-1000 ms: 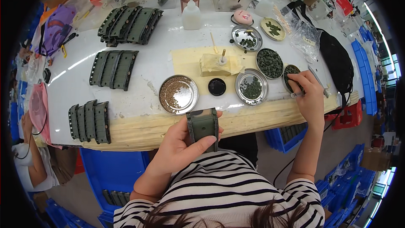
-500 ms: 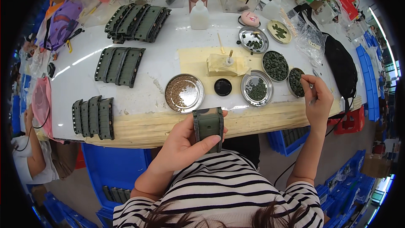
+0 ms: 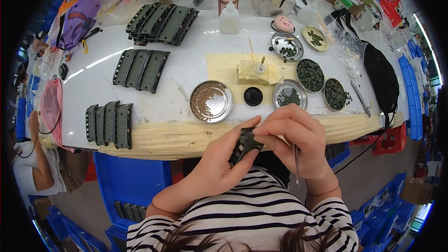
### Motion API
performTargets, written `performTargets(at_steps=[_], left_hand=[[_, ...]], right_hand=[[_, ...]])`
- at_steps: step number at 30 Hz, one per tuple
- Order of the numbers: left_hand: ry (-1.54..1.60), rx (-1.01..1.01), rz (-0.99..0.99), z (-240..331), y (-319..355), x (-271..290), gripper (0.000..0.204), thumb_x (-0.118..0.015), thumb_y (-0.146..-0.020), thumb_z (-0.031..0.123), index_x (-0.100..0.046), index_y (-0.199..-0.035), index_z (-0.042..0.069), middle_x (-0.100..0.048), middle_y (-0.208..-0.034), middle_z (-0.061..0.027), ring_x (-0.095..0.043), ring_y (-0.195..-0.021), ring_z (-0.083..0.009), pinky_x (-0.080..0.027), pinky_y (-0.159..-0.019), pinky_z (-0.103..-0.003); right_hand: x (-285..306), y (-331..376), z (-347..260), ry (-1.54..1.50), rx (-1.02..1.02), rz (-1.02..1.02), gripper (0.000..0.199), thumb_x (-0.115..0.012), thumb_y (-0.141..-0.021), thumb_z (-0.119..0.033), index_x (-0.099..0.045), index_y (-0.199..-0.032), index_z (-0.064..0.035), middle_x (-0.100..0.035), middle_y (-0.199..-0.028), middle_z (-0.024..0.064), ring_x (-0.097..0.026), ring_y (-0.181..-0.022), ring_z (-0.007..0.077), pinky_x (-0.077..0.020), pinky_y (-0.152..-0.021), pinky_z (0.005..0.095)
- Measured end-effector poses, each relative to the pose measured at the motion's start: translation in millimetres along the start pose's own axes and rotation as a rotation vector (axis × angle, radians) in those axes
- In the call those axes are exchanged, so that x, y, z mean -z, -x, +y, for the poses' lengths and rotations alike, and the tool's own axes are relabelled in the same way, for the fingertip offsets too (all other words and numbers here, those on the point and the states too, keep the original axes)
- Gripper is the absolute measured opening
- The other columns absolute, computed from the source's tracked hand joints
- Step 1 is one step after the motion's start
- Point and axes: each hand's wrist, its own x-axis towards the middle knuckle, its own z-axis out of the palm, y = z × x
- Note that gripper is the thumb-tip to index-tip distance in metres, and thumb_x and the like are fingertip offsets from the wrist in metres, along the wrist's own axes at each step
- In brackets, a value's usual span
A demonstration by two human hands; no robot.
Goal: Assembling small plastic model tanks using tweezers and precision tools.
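Observation:
Over the table's front edge, my left hand (image 3: 217,161) is wrapped round a small dark green curved panel (image 3: 246,144), which is tilted with ribbed and round details along its edge. My right hand (image 3: 298,135) meets it from the right, thumb and forefinger pinched against the panel's upper edge. Whatever lies between those fingertips is too small to make out. A slender metal tool (image 3: 297,161) is tucked in the same hand, its tip pointing down. Just beyond are a round tin of dark green bits (image 3: 335,94) and a tin of smaller green bits (image 3: 288,97).
At the left lie green ribbed panels (image 3: 109,123), with a stack (image 3: 161,23) farther back. A tin of brown bits (image 3: 207,100), a black round cap (image 3: 253,96) and a taped block (image 3: 254,72) occupy the middle. A metal pen-like tool (image 3: 360,98) and black bag (image 3: 380,77) lie right.
My right hand has come left from the tin of dark green bits to the panel. The panel has been turned and tilted in my left hand. The view has shifted slightly.

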Motion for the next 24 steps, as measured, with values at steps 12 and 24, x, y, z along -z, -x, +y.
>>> performTargets(at_steps=[12, 24], left_hand=[[-0.201, -0.16, 0.076, -6.0, -2.5, -9.5, 0.062, -0.055, -0.085, 0.001, -0.028, -0.14, -0.007, -0.051, -0.12, -0.0287, -0.057, -0.104, -0.0406, -0.046, -0.088, -0.039], [-0.168, -0.159, 0.097, -5.3, -3.2, -9.4, 0.064, -0.054, -0.085, 0.002, -0.025, -0.141, -0.007, -0.051, -0.119, -0.0299, -0.056, -0.103, -0.0426, -0.046, -0.087, -0.04]], right_hand=[[-15.1, 3.9, 1.6, 0.113, -0.006, 0.055, 0.021, -0.071, -0.071, -0.001, -0.065, -0.091, -0.0025, -0.061, -0.081, 0.0087, -0.059, -0.066, 0.0245, -0.0452, -0.057, 0.0324], [-22.7, 8.5, 10.0, 0.265, 0.166, 0.148, 0.03, -0.072, -0.064, 0.002, -0.067, -0.094, -0.0021, -0.061, -0.08, 0.0078, -0.057, -0.063, 0.022, -0.0423, -0.055, 0.0302]])
